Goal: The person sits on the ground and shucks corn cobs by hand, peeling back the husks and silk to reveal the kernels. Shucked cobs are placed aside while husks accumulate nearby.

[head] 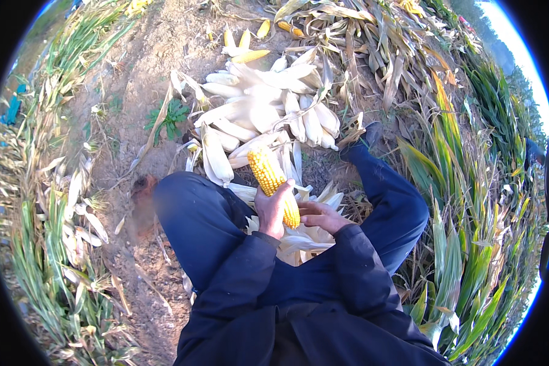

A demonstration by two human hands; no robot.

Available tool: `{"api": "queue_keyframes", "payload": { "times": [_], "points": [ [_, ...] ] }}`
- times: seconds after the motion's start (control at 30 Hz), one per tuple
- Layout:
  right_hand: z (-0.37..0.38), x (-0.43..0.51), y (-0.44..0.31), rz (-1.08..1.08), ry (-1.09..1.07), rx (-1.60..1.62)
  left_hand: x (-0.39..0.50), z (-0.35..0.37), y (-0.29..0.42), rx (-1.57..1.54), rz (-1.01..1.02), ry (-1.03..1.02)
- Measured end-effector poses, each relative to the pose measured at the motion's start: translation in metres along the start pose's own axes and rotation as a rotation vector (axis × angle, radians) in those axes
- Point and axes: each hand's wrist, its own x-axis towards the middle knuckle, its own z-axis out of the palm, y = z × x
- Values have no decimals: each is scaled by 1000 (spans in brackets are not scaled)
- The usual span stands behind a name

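My left hand (pixel 272 211) is wrapped around a husked ear of corn (pixel 266 172) with bare yellow kernels, tilted so its far end points up and left. The thumb lies across the ear's side. Close by the ear's lower end is my right hand (pixel 321 217), fingers apart and holding nothing that I can see; whether the fingertips touch the kernels is unclear. Loose pale husks (pixel 302 242) lie beneath both hands, between my legs. Beyond them is a heap of ears still in whitish husks (pixel 235 130), partly washed out by glare.
Several bare yellow ears (pixel 250 56) lie on the soil past the heap. Dry corn leaves (pixel 347 32) are piled at the far right. Cut green stalks (pixel 41 256) line the left side, and leafy stalks (pixel 453 256) the right. My bent knees (pixel 183 201) frame the work area.
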Motion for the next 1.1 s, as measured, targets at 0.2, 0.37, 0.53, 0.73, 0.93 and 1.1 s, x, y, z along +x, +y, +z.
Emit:
{"api": "queue_keyframes", "payload": {
  "times": [0.2, 0.37, 0.53, 0.73, 0.93, 1.1],
  "points": [
    [28, -2, -10, -231, -13, 472, -2, 3, -19, 57, 17, -88],
    [53, 12, 18, -159, 134, 740, 1, -7, -20, 845, 202, -184],
    [39, 19, 47, 72, 250, 711, -12, -3, 15, 1495, 731, -438],
    [43, 37, 45, 262, 252, 823, 6, 30, 88, 1658, 720, -1162],
    [-1, 114, -67, 177, 344, 692, 98, 42, 168, 1892, 859, -884],
    [-67, 205, -236, -257, 334, 523, 128, 25, 194, 1898, 734, -580]
  ]
}}
